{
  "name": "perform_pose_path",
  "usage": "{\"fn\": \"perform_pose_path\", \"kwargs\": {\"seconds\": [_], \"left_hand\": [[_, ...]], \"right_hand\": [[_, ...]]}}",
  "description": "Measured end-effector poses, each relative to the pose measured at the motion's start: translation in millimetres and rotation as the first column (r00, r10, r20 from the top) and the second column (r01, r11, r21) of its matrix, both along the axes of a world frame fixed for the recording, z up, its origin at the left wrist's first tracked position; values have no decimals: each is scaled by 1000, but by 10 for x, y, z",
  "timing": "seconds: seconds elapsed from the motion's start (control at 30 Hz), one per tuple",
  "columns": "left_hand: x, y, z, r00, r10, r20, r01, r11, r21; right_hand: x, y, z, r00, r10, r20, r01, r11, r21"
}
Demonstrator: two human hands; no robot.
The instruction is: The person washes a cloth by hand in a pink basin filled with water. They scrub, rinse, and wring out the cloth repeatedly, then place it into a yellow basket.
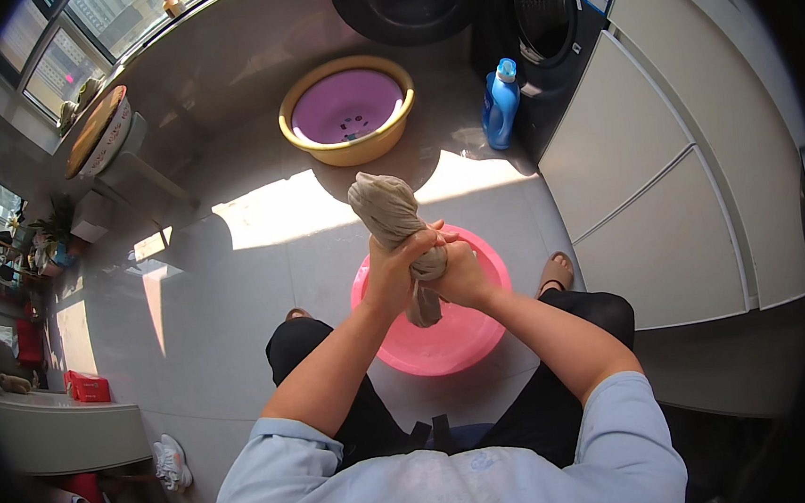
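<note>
A twisted beige cloth point(386, 207) is gripped in both my hands above a pink plastic basin point(439, 351) on the floor between my feet. My left hand point(395, 270) is closed round its middle, with a bunched part standing up beyond the fingers. Close against it, my right hand point(462, 271) clasps the lower part of the twist. A loose end of the cloth hangs down below my hands over the basin. Part of the basin's inside is hidden by my hands and the cloth.
Beyond stand a yellow basin point(347, 155) with a purple basin point(334, 108) in it, and a blue detergent bottle point(502, 109). At the back right is a washing machine point(588, 45) with its door open. White cabinets point(656, 231) line the right; white shoes point(171, 462) lie at left.
</note>
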State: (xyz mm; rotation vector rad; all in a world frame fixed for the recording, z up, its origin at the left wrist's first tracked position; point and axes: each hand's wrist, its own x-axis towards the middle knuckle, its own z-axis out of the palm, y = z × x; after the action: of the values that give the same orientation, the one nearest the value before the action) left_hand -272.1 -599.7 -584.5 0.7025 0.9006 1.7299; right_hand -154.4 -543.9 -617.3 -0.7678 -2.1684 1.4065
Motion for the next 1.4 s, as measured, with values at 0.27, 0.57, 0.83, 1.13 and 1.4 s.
{"fn": "perform_pose_path", "kwargs": {"seconds": [0.27,0.57,0.83,1.13,1.4], "left_hand": [[-253,123,128,946,-287,-148,288,957,-13],[-348,85,183,898,-382,-219,374,924,-80],[-328,79,27,873,-433,-225,446,895,8],[-340,19,-386,828,-473,-300,433,881,-192],[-103,73,-203,736,-433,-521,318,900,-299]], "right_hand": [[-44,206,41,968,198,-155,-248,855,-456],[-102,182,143,937,314,-154,-336,685,-647],[-80,218,200,951,195,-240,-302,754,-583],[-41,260,530,905,30,-423,-251,843,-476],[-64,345,384,986,96,-135,-70,980,186]]}}
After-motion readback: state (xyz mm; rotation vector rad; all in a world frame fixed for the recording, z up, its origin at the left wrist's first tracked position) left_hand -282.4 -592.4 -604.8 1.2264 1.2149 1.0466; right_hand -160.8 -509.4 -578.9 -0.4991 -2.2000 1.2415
